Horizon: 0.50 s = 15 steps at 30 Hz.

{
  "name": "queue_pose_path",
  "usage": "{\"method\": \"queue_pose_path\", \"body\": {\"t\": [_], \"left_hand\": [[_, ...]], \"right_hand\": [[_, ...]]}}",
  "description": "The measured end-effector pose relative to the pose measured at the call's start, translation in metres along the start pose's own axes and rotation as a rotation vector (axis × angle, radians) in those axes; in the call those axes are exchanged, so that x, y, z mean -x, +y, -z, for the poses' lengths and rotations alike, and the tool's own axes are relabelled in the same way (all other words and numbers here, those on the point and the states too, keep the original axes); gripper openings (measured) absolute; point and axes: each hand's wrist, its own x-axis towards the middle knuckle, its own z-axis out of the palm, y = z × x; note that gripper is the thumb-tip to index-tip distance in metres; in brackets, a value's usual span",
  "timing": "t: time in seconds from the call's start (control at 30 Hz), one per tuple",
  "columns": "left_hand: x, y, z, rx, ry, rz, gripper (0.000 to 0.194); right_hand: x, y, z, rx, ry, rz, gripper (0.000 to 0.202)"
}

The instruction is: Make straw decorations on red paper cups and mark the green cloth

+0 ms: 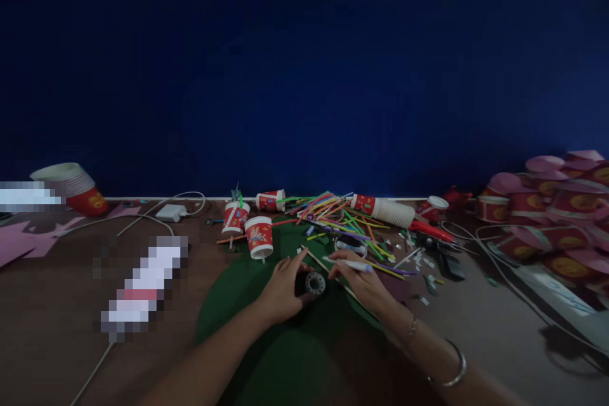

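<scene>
My left hand [284, 288] curls around a dark round object with a grey ring-shaped face [314, 283], its thumb along the lower side. My right hand [361, 282] grips a white pen with a pale lilac end [356, 264], its tip pointing left. A thin pale wooden stick [316, 259] runs diagonally from my left fingertips down under my right hand; which hand bears on it I cannot tell. Below both hands lies a dark green round mat [228, 304]. Just beyond, a red paper cup [259, 238] stands upside down.
Colourful sticks [328, 209] lie piled behind my hands, with a stack of paper cups [387, 209] and paper scraps to the right. Decorated red cups [561, 216] heap at far right. A cup stack [71, 187], pink paper [28, 238] and a white charger [171, 212] are left.
</scene>
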Motion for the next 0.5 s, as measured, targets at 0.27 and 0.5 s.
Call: {"method": "queue_pose_path", "body": {"t": [0.27, 0.5], "left_hand": [[0.001, 0.002, 0.004, 0.127, 0.027, -0.008, 0.081], [-0.003, -0.010, 0.003, 0.402, 0.258, 0.080, 0.069]], "right_hand": [[0.025, 0.005, 0.003, 0.631, -0.181, 0.289, 0.028], [0.024, 0.008, 0.009, 0.856, -0.075, 0.159, 0.025]]}}
